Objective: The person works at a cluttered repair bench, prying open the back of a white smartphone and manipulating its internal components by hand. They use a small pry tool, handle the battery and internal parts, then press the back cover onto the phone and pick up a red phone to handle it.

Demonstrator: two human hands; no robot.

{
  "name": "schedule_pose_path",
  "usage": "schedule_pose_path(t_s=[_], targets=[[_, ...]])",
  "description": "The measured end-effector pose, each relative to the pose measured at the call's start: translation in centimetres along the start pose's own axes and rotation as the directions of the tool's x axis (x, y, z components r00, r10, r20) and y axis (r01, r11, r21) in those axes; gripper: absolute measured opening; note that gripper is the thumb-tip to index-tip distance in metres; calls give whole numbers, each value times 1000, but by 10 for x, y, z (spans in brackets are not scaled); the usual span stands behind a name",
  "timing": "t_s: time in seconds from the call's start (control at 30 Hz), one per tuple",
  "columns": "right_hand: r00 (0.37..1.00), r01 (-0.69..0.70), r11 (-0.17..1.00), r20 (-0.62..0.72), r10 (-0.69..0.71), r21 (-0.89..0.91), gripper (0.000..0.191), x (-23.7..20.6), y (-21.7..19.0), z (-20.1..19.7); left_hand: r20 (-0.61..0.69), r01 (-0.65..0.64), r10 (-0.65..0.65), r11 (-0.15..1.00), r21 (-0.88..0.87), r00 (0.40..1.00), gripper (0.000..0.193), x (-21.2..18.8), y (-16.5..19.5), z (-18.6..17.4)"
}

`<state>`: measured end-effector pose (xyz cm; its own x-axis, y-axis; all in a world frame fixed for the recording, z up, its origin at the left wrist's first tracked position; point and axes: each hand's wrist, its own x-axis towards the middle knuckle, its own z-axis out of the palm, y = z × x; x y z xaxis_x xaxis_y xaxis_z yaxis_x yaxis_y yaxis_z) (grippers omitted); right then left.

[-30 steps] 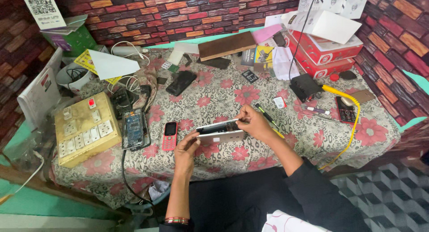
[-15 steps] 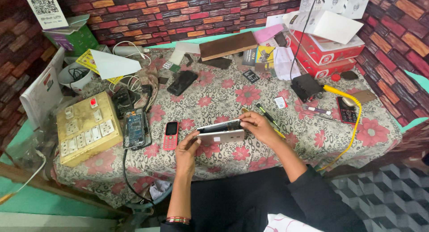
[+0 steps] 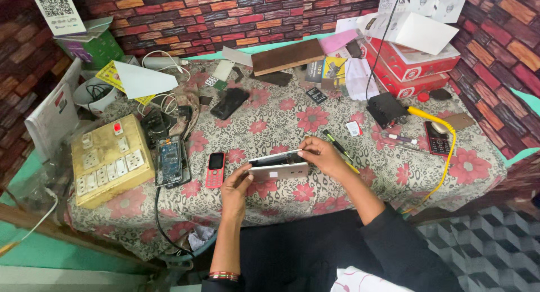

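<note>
Head view: white smartphone (image 3: 279,167) pried apart, left hand (image 3: 236,189), right hand (image 3: 322,155) fingers gripping ends.

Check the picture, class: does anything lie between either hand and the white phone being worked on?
Nothing visible does. The left hand grips the white phone at its left end, and the right hand touches its right end directly.

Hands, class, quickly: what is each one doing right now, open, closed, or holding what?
Left hand: closed on the left end of the white phone.
Right hand: fingers pinching the phone's upper right edge.
</note>
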<state>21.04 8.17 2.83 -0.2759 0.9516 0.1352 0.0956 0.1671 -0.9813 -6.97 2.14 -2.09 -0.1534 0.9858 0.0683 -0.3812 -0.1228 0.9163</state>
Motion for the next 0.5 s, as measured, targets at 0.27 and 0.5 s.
schedule_pose_path(t_s=[0.27, 0.5], targets=[[998, -61, 940, -33, 53, -335, 20, 16, -22, 9, 37, -60, 58, 997, 58, 998, 34, 1, 4, 0], [998, -54, 938, 10, 61, -342, 17, 41, -14, 10, 44, -67, 64, 995, 71, 997, 34, -1, 5, 2]])
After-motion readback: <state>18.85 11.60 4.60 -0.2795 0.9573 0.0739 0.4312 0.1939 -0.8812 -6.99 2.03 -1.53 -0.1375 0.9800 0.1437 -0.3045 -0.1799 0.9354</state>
